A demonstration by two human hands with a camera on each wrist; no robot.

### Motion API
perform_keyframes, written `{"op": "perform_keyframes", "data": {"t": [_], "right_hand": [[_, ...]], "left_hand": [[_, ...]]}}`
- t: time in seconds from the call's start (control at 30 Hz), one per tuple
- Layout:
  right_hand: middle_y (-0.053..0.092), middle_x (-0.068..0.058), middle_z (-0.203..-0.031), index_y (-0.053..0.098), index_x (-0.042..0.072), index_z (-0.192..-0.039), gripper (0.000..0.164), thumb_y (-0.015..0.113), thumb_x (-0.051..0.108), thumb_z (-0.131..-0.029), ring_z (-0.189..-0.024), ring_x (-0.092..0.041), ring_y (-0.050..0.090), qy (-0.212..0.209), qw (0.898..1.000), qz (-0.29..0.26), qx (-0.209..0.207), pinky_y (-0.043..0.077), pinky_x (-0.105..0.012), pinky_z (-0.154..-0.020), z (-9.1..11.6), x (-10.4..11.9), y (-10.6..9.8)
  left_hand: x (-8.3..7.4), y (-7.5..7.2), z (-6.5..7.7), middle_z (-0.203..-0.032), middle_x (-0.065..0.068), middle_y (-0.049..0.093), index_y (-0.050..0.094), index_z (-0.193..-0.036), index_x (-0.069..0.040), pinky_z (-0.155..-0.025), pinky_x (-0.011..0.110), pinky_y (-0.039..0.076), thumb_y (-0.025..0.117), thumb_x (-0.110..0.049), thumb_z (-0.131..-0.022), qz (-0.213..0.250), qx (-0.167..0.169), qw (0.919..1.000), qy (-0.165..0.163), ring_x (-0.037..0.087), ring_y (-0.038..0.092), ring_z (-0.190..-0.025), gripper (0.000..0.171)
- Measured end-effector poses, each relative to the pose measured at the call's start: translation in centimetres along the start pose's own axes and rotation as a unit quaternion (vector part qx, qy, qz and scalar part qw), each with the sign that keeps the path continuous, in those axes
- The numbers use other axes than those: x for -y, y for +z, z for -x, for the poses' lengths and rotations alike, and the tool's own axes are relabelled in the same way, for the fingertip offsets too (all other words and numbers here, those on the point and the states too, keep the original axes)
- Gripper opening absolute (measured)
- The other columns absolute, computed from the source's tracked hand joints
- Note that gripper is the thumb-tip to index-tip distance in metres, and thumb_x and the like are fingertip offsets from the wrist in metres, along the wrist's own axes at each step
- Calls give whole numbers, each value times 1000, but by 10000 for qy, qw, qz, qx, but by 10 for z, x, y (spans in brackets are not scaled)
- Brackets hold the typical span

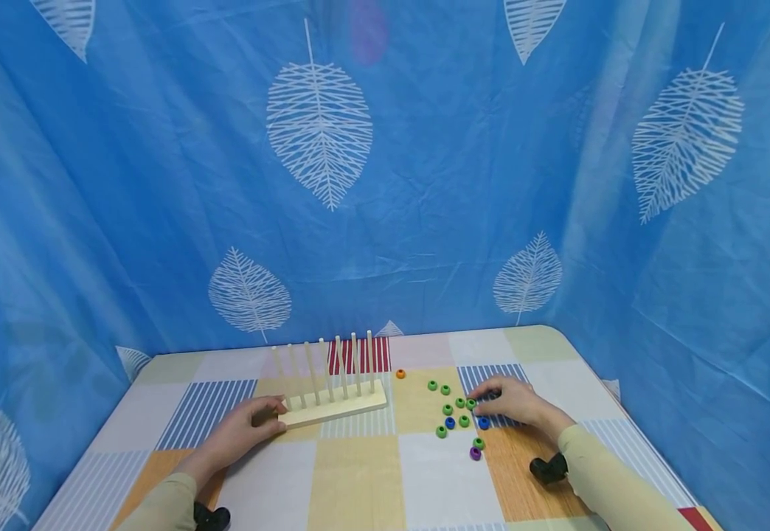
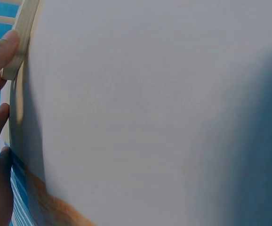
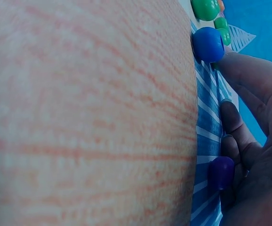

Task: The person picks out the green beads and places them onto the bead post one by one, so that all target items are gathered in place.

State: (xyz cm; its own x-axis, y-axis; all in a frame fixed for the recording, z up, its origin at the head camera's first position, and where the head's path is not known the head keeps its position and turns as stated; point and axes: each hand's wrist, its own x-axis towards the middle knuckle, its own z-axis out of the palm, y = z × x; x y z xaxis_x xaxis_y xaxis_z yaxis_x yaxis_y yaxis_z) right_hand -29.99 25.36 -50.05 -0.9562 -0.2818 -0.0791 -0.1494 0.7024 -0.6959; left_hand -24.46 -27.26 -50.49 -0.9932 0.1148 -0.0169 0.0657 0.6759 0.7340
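A pale wooden peg stand (image 1: 358,400), its base carrying a row of several upright rods, stands left of centre. My left hand (image 1: 255,428) grips its left end; the left wrist view shows fingertips on the base's edge (image 2: 25,35). Thumb and forefinger of my right hand (image 1: 514,400) close around a green bead (image 1: 470,404) at the right of the scattered beads. A blue bead (image 3: 208,44) lies beside the thumb in the right wrist view. Under the palm is a purple bead (image 3: 220,173); whether fingers hold it I cannot tell.
Several green beads (image 1: 448,409), another blue bead (image 1: 450,422) and a purple bead (image 1: 475,453) lie between the stand and my right hand. An orange bead (image 1: 400,374) lies farther back. Blue leaf-print curtains (image 1: 425,184) surround the patchwork-covered table (image 1: 358,479).
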Motion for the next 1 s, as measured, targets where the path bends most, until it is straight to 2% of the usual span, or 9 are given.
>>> {"op": "perform_keyframes", "data": {"t": [0.17,0.33,0.63,1.0], "right_hand": [[69,5,-114,79,30,-101,20,85,35,-83,-118,-28,57,-130,9998,112,-27,33,-70,-105,1,-3,2],[69,6,-113,79,30,-101,20,85,36,-83,-118,-29,57,-195,9997,140,-77,26,-74,-106,2,-2,1],[69,6,-112,79,29,-102,21,85,35,-83,-114,-26,58,-217,9997,116,-72,33,-70,-104,0,-1,-1],[70,7,-110,79,30,-99,19,86,34,-82,-115,-29,58,-258,9994,194,-128,23,-72,-105,-2,-4,1]], "left_hand": [[1,1,0,-141,13,61,71,-105,-23,-114,67,29,83,-31,-87,50,3,9999,-94,42,48,-137,22],[2,1,0,-140,13,62,71,-105,-23,-114,67,30,83,-30,-88,108,-18,9999,-31,42,49,-136,22],[2,0,-1,-141,14,62,71,-105,-22,-114,67,30,82,-30,-88,125,-6,9999,-18,43,48,-136,22],[2,0,-1,-141,12,62,71,-106,-24,-114,67,30,83,-32,-87,9,-51,10000,-23,41,49,-136,24]]}}
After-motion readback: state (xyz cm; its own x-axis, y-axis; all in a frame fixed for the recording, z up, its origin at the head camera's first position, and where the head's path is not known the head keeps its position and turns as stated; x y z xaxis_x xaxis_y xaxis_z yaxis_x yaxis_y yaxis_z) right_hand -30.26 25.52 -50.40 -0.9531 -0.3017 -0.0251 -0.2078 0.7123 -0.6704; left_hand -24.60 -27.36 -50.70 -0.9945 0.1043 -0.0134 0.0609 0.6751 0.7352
